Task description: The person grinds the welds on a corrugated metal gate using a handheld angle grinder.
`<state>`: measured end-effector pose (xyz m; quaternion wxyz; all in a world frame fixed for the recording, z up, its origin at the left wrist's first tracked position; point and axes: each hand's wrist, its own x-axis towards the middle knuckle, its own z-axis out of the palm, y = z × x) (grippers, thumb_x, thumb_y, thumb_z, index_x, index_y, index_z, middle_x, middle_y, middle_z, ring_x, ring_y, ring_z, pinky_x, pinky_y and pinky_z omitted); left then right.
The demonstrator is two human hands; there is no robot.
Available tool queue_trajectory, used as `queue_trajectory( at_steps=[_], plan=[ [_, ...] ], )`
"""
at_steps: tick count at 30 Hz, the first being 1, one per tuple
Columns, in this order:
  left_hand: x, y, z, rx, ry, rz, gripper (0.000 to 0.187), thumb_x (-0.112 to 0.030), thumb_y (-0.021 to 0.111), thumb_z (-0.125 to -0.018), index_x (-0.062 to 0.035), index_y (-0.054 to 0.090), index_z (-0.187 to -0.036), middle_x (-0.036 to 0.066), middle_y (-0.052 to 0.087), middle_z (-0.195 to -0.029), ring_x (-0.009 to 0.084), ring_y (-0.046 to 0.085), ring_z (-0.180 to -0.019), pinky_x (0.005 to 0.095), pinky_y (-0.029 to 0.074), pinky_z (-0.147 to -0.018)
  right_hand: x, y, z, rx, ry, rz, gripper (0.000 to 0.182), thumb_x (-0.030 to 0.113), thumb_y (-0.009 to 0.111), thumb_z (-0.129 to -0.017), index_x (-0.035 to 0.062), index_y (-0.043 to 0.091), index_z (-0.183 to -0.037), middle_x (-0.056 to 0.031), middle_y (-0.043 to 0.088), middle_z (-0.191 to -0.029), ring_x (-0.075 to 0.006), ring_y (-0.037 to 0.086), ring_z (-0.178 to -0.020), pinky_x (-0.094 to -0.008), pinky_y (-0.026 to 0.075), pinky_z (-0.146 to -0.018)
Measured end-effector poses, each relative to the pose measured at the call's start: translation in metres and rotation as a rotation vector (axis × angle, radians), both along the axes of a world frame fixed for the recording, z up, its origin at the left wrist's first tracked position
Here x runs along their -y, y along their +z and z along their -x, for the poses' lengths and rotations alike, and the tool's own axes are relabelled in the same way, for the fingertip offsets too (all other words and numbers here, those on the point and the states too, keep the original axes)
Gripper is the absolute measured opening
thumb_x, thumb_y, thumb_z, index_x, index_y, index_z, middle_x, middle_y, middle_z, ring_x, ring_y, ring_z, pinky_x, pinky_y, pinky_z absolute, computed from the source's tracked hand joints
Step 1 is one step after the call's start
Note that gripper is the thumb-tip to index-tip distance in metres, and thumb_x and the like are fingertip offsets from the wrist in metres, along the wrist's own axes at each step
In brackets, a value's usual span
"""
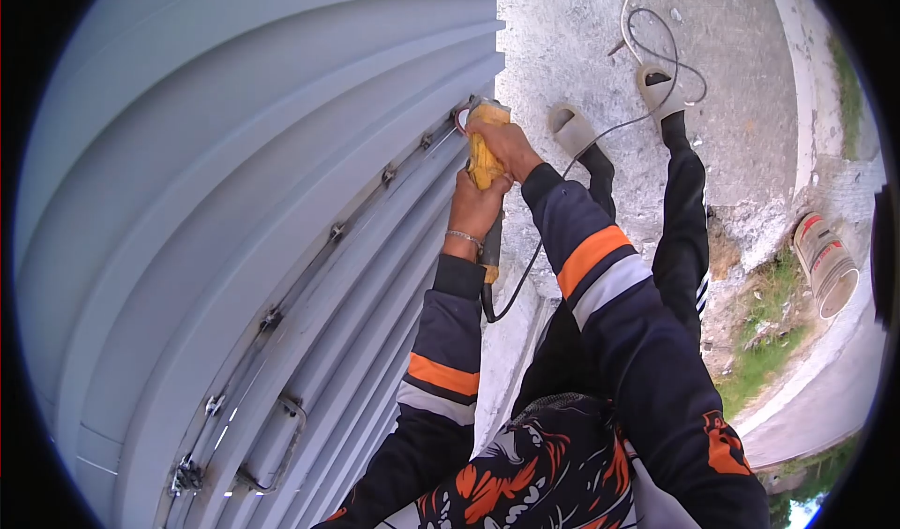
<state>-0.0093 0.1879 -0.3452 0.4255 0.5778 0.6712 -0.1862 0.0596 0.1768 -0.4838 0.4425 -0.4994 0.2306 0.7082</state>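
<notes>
L hand (476, 208) grips grinder (485, 161) at rear, R hand (507, 146) at frt.

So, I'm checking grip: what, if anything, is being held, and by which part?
A yellow grinder: the right hand near its head, the left hand further back on its body.

Grinder (484, 161) partly hidden behind fingers (488, 134); disc (461, 122) maybe touching panel (272, 154), too small to tell; white cord (624, 18) cropped at top.
</notes>
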Motion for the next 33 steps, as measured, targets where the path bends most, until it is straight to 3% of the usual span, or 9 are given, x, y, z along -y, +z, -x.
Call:
queue_trajectory(
  at_steps=[8, 12, 17, 23, 26, 33],
  plan=[
    [0.003, -0.010, 0.011, 0.004, -0.035, -0.028, 0.050, -0.029, 0.078, -0.085, 0.0064, 0.054, -0.112, 0.011, 0.067, -0.083, 0.0171, 0.064, -0.059, 0.0334, 0.052, -0.052, 0.000, 0.001, 0.003, -0.015, -0.016, -0.010, 0.044, 0.029, 0.079, -0.080, -0.0086, 0.068, -0.099, -0.0127, 0.068, -0.083, -0.0241, 0.067, -0.066, -0.0368, 0.054, -0.059],
    [0.003, -0.005, 0.008, -0.008, -0.048, -0.020, 0.058, -0.032, 0.078, -0.084, 0.0091, 0.053, -0.115, 0.014, 0.068, -0.088, 0.0204, 0.068, -0.067, 0.0344, 0.055, -0.060, 0.002, -0.006, 0.008, 0.012, 0.010, -0.016, 0.062, 0.040, 0.079, -0.075, -0.0145, 0.069, -0.102, -0.0182, 0.072, -0.091, -0.0282, 0.072, -0.073, -0.0389, 0.056, -0.065],
    [0.001, 0.000, 0.000, -0.066, -0.120, -0.039, 0.065, -0.038, 0.078, -0.083, 0.0124, 0.054, -0.116, 0.017, 0.069, -0.094, 0.0243, 0.070, -0.079, 0.0353, 0.056, -0.072, 0.002, -0.004, 0.004, 0.004, 0.011, -0.011, 0.061, 0.040, 0.079, -0.076, -0.0146, 0.069, -0.103, -0.0180, 0.072, -0.089, -0.0281, 0.071, -0.072, -0.0393, 0.056, -0.063],
    [-0.003, -0.010, 0.009, -0.030, -0.037, 0.022, 0.059, -0.033, 0.079, -0.084, 0.0116, 0.055, -0.113, 0.016, 0.070, -0.091, 0.0210, 0.069, -0.071, 0.0344, 0.056, -0.065, -0.001, 0.004, 0.000, -0.049, -0.002, 0.011, 0.058, 0.039, 0.078, -0.077, -0.0132, 0.069, -0.100, -0.0174, 0.071, -0.088, -0.0274, 0.071, -0.070, -0.0388, 0.056, -0.062],
    [0.004, -0.018, 0.022, 0.046, -0.125, -0.094, 0.055, -0.032, 0.079, -0.085, 0.0102, 0.055, -0.112, 0.013, 0.068, -0.085, 0.0189, 0.067, -0.063, 0.0335, 0.054, -0.058, 0.002, 0.003, 0.004, -0.031, -0.010, 0.003, 0.057, 0.039, 0.079, -0.078, -0.0129, 0.069, -0.100, -0.0172, 0.071, -0.088, -0.0271, 0.071, -0.070, -0.0386, 0.056, -0.061],
    [0.002, -0.015, 0.017, 0.006, -0.071, -0.048, 0.057, -0.033, 0.079, -0.084, 0.0091, 0.055, -0.114, 0.013, 0.069, -0.085, 0.0203, 0.067, -0.062, 0.0345, 0.054, -0.058, 0.001, 0.008, 0.000, -0.014, -0.027, -0.012, 0.058, 0.038, 0.079, -0.078, -0.0137, 0.069, -0.101, -0.0172, 0.072, -0.088, -0.0265, 0.071, -0.071, -0.0380, 0.056, -0.062]
  ],
)
